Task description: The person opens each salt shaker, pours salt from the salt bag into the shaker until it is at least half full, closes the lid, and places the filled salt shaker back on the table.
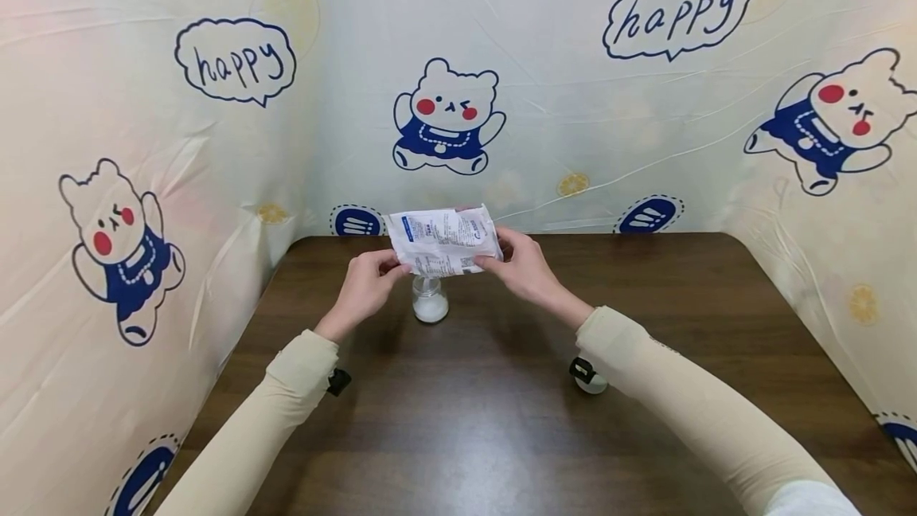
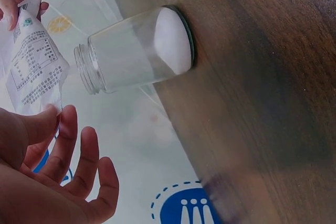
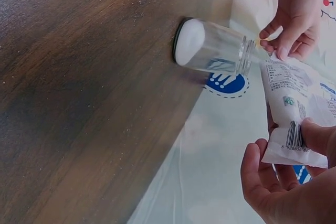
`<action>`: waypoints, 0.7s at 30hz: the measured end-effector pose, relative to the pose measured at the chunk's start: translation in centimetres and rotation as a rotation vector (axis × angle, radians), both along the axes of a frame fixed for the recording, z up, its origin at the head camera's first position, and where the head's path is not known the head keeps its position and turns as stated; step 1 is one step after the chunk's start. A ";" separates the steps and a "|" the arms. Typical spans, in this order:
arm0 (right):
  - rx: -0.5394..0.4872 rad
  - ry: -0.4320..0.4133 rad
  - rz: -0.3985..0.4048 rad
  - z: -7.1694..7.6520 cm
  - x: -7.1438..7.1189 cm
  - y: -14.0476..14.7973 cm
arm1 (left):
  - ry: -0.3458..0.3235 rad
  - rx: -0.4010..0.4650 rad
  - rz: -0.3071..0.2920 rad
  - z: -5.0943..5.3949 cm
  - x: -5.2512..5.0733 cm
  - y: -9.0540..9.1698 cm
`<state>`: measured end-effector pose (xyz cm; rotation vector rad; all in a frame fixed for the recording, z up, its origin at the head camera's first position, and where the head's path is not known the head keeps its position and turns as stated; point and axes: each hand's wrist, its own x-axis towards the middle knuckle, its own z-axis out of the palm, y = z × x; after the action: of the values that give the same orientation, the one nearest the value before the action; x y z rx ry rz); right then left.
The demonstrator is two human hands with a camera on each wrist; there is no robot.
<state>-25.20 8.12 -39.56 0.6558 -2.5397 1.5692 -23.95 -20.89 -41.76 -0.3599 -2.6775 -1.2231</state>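
A white printed packet (image 1: 446, 241) is held nearly level above a glass jar (image 1: 430, 302). My left hand (image 1: 368, 289) pinches the packet's left corner between thumb and index finger, the other fingers loosely bent, as the left wrist view shows. My right hand (image 1: 526, 269) grips its right end, thumb on the barcode side in the right wrist view. The jar stands upright and uncapped, with white powder (image 2: 173, 43) in its bottom. The packet's edge is close to the jar's mouth (image 3: 245, 56); whether powder is falling cannot be told.
A small round whitish object (image 1: 591, 382) lies on the brown table (image 1: 458, 436), partly hidden by my right sleeve. White specks dot the tabletop in the wrist views. A printed curtain (image 1: 344, 126) surrounds the table's back and sides.
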 end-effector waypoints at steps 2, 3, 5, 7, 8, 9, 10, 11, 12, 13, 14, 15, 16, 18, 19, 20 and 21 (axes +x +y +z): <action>0.002 -0.002 -0.002 0.0 0.0 0.0 | 0.001 0.001 -0.004 -0.1 0.0 0.1; 0.002 -0.004 -0.002 -0.1 0.0 0.1 | 0.003 0.002 -0.006 -0.1 -0.1 0.1; -0.001 -0.002 -0.001 -0.1 -0.1 0.1 | 0.005 0.005 -0.008 -0.2 -0.1 0.1; -0.006 0.001 0.001 -0.1 -0.1 0.2 | 0.006 0.007 -0.009 -0.2 -0.2 0.2; -0.006 0.002 0.002 -0.1 -0.1 0.2 | 0.008 0.007 -0.010 -0.2 -0.3 0.2; -0.007 0.001 0.002 -0.1 -0.1 0.2 | 0.010 0.008 -0.011 -0.2 -0.3 0.2; -0.007 0.000 0.003 0.0 -0.2 0.2 | 0.010 0.008 -0.013 -0.3 -0.3 0.2; -0.007 -0.003 0.003 0.0 -0.2 0.2 | 0.012 0.008 -0.014 -0.2 -0.4 0.2; -0.006 -0.005 0.002 0.0 -0.2 0.2 | 0.014 0.008 -0.014 -0.2 -0.4 0.2; -0.002 -0.004 0.000 0.0 -0.3 0.2 | 0.016 0.009 -0.014 -0.2 -0.4 0.2; 0.000 -0.006 -0.002 0.1 -0.3 0.2 | 0.017 0.008 -0.013 -0.1 -0.4 0.3; 0.002 -0.008 -0.003 0.1 -0.3 0.2 | 0.018 0.006 -0.011 -0.1 -0.5 0.3; 0.004 -0.009 -0.006 0.1 -0.3 0.2 | 0.020 0.004 -0.010 -0.1 -0.5 0.4; 0.010 -0.013 -0.009 0.2 -0.3 0.3 | 0.022 0.001 -0.007 0.0 -0.6 0.4; 0.012 -0.014 -0.010 0.2 -0.3 0.3 | 0.021 0.000 -0.005 0.0 -0.6 0.5; 0.013 -0.017 -0.011 0.2 -0.3 0.3 | 0.020 -0.002 -0.005 0.0 -0.6 0.5; 0.014 -0.018 -0.010 0.2 -0.3 0.3 | 0.019 -0.003 -0.004 0.0 -0.6 0.5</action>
<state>-25.50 8.44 -39.33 0.6323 -2.5650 1.5622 -24.58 -20.35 -41.75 -0.3758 -2.6637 -1.2113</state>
